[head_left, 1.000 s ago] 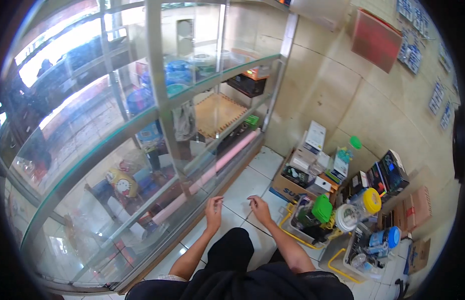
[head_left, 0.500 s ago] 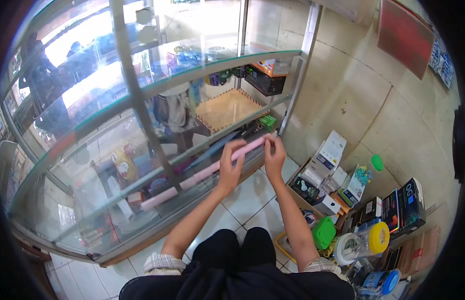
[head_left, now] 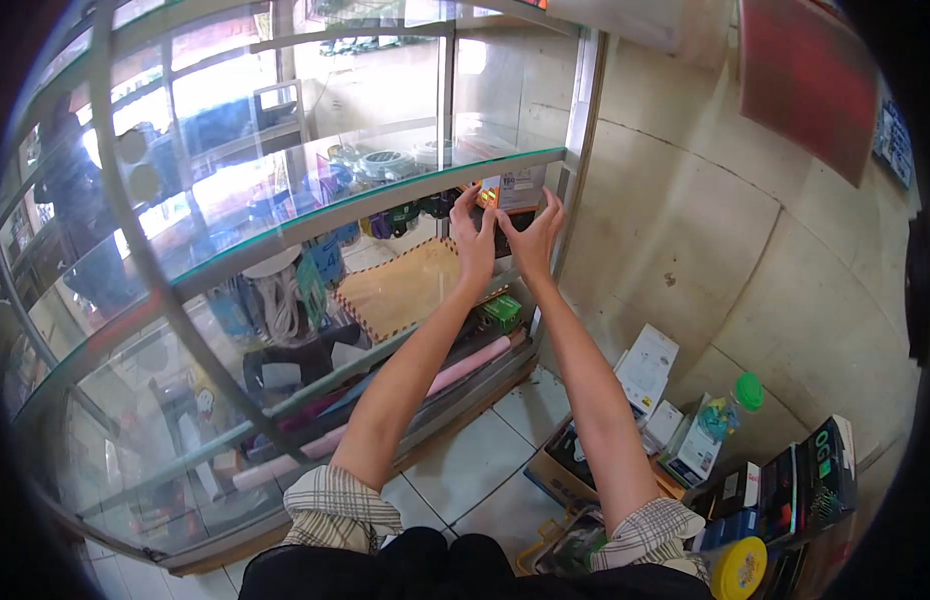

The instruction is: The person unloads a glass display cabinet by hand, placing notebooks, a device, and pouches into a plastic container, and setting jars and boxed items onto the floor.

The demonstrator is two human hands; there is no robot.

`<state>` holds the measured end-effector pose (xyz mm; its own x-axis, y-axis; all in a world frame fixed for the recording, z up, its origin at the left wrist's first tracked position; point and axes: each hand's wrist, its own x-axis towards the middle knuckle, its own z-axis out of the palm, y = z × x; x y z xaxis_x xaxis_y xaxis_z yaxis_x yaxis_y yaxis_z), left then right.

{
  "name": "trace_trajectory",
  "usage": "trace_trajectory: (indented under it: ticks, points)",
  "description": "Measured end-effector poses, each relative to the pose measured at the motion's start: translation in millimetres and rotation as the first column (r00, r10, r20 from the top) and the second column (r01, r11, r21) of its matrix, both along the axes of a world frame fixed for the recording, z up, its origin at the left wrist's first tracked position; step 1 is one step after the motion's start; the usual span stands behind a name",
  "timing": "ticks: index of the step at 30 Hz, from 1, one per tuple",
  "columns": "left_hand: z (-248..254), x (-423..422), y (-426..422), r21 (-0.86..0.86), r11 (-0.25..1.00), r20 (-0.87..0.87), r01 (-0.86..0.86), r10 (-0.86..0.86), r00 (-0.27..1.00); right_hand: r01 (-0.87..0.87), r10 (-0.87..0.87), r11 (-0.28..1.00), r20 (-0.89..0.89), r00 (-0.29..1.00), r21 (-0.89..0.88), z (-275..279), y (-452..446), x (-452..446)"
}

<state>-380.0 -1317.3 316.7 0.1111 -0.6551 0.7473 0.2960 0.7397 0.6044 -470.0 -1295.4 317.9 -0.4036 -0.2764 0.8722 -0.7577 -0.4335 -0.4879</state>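
Both my hands are raised at the display case's right end, in front of an orange and white box [head_left: 523, 187] under the glass shelf. My left hand [head_left: 475, 240] is at the box's left side, fingers bent and thumb apart. My right hand [head_left: 532, 238] is at its right side, thumb and fingers spread. Whether the fingertips press on the box cannot be made out. A dark box below it is mostly hidden by my hands. The long pink roll [head_left: 470, 365] lies in the bottom of the case, partly behind my left forearm.
A yellow-brown envelope [head_left: 395, 290] with a striped border and a small green box [head_left: 502, 312] lie inside the case. The glass edge [head_left: 385, 192] runs across above. Cartons and jars, one with a green lid [head_left: 749, 391], stand on the floor along the wall at right.
Both hands have left the pink roll, which now lies low in the case. They have moved up to the orange and white box. The view has shifted too.
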Motion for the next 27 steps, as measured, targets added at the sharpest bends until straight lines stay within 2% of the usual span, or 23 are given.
trace_trajectory:
  ticks: [3,5,8,10,12,15,19,22,24,25,27]
  points:
    - [-1,-19,-26,0.054,0.998,0.069,-0.038,0.034,0.997,0.050,-0.054,0.997,-0.063,0.997,-0.060,-2,-28,-7]
    - [-1,-31,-47,0.028,0.992,0.074,-0.124,0.122,0.990,0.129,-0.136,0.989,-0.094,0.986,-0.077,-1,-46,-13]
    - [4,-38,-60,0.042,0.984,0.137,-0.172,0.165,0.977,0.124,-0.132,0.989,-0.096,0.987,-0.080,-3,-62,-19]
    - [4,-40,-65,0.067,0.982,0.121,-0.175,0.166,0.979,0.088,-0.094,0.994,-0.085,0.992,-0.068,-2,-67,-19]
    - [6,-37,-65,0.043,0.992,0.180,-0.122,0.112,0.977,0.051,-0.056,0.994,-0.052,0.997,-0.096,2,-65,-15]
    - [6,-29,-62,0.075,0.989,0.249,-0.126,0.103,0.963,0.088,-0.086,0.995,0.030,0.996,-0.040,8,-51,-2]
    - [-4,-32,-63,0.061,0.996,0.154,-0.070,0.060,0.986,0.140,-0.135,0.983,0.057,0.989,-0.118,5,-34,17]
    - [0,-28,-54,0.122,0.990,0.058,-0.068,0.061,0.996,0.219,-0.212,0.958,0.058,0.976,-0.183,3,-21,26]
    - [4,-16,-42,0.206,0.952,-0.006,0.224,-0.228,0.974,0.180,-0.170,0.961,0.063,0.983,-0.208,-3,-11,30]
    - [7,-11,-36,0.202,0.953,-0.007,0.226,-0.230,0.973,0.181,-0.172,0.960,0.062,0.983,-0.213,-5,-4,31]
    - [14,-3,-21,0.280,0.848,-0.136,0.450,-0.429,0.893,0.188,-0.185,0.966,0.034,0.982,-0.176,-9,9,35]
